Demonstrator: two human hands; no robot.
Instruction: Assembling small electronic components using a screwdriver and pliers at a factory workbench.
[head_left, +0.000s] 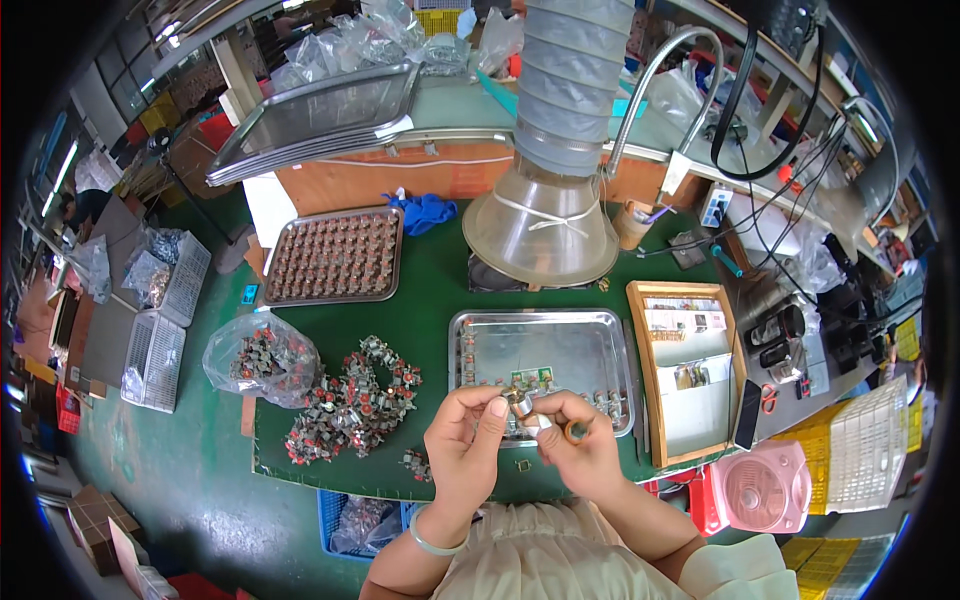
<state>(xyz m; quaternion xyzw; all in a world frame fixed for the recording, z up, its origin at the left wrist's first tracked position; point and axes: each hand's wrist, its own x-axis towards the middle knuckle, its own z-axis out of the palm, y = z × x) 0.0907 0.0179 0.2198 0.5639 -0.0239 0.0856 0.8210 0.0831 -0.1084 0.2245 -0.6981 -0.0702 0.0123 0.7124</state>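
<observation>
In front of my chest, over the near edge of a shallow metal tray [545, 345], both hands meet around a small metal part [518, 402]. My left hand [468, 445] pinches it between thumb and fingertips. The fingers of my right hand [580, 455] are closed against its other side, with something white at the fingertips. A round brass-coloured piece [577, 431] shows at the right hand's curled fingers; whether it is held or worn I cannot tell. Similar small parts line the tray's left and near sides. One loose small part [522, 466] lies on the green mat below my hands.
To the left lie a heap of red-and-silver components [355, 400] and a plastic bag [262, 360] of more. Behind them stands a tray filled with rows of parts [335, 258]. A fume hood [540, 225] hangs ahead. At right are a wooden-framed box [690, 380] and a pink fan [762, 488].
</observation>
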